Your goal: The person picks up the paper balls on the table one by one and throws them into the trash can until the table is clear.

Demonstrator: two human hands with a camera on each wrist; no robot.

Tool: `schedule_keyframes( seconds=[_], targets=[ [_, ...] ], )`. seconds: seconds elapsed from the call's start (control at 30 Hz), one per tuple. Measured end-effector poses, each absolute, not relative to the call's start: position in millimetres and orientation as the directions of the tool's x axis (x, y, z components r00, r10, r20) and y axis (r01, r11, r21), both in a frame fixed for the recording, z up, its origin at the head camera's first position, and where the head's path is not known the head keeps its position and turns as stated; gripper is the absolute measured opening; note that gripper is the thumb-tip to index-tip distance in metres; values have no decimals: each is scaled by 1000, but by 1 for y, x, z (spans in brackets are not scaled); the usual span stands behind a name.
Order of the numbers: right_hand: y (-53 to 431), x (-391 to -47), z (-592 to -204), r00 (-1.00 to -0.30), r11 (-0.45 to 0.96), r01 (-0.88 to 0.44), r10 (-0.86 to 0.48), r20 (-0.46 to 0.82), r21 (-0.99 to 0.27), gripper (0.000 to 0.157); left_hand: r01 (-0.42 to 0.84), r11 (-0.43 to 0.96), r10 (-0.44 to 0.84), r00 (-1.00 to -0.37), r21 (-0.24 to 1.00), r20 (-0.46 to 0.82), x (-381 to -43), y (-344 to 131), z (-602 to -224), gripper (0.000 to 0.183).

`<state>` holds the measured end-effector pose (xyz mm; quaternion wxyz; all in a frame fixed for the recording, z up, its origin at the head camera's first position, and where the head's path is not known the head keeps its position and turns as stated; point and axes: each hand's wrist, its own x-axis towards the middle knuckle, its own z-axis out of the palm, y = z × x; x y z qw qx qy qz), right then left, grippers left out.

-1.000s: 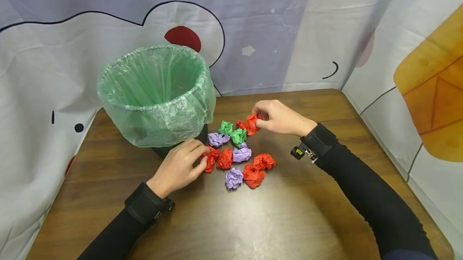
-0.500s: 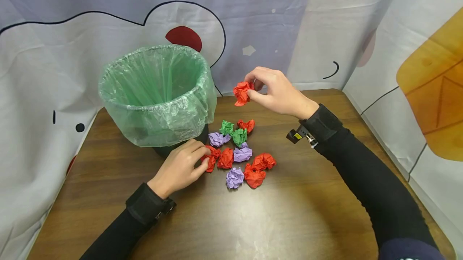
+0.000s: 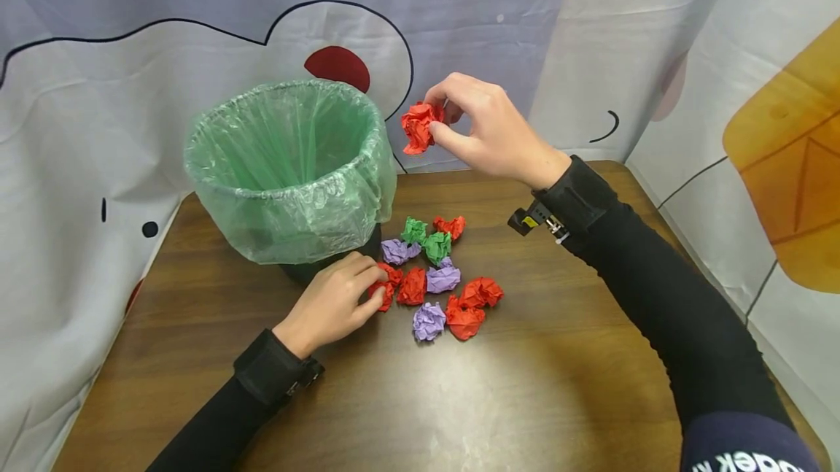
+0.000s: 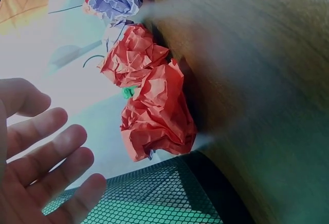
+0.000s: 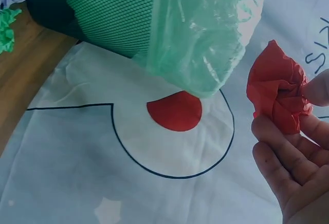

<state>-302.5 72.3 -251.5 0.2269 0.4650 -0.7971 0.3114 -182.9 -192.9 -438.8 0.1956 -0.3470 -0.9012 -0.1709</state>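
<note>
My right hand [image 3: 488, 129] pinches a crumpled red paper ball [image 3: 420, 127] between thumb and fingers, raised right of the trash can's rim. The right wrist view shows that red ball [image 5: 277, 88] in the fingertips. Low beside the can, my left hand [image 3: 335, 300] has loosely bent fingers close to a red paper ball [image 3: 387, 288] on the table. In the left wrist view those fingers [image 4: 72, 139] stand apart from the red balls and hold nothing. The trash can [image 3: 289, 191] is dark mesh with a green plastic liner folded over its rim.
Around the table's middle lie more crumpled balls: purple ones [image 3: 429, 322], green ones [image 3: 437, 246] and red ones [image 3: 464, 319]. A lone red piece [image 3: 450, 227] sits behind the green ones. A printed curtain [image 3: 485, 34] hangs behind the wooden table [image 3: 525, 384].
My right hand has lifted a red paper ball off the back of the group and carried it up and left toward the can. The left hand has stayed nearly still.
</note>
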Motion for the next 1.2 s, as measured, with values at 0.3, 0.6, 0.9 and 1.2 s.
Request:
schedule_keyframes(
  seconds=[0.3,0.6,0.9,1.2],
  targets=[
    [52,-304,-238,-440,351,-896,-631,639,-271,18,689,705,561,-685,166,465,-182,-193,-439,11],
    [30,-304,-227,-394,329,-918,-675,624,-223,21,681,717,561,-692,152,454,-179,-195,-441,10],
    [9,-304,-223,-409,369,-910,-727,552,-188,22,681,717,569,-697,153,437,-177,-196,-443,12],
    [-10,-305,-225,-464,430,-884,-752,467,-184,27,685,711,574,-694,156,435,-177,-198,-447,13]
  ],
)
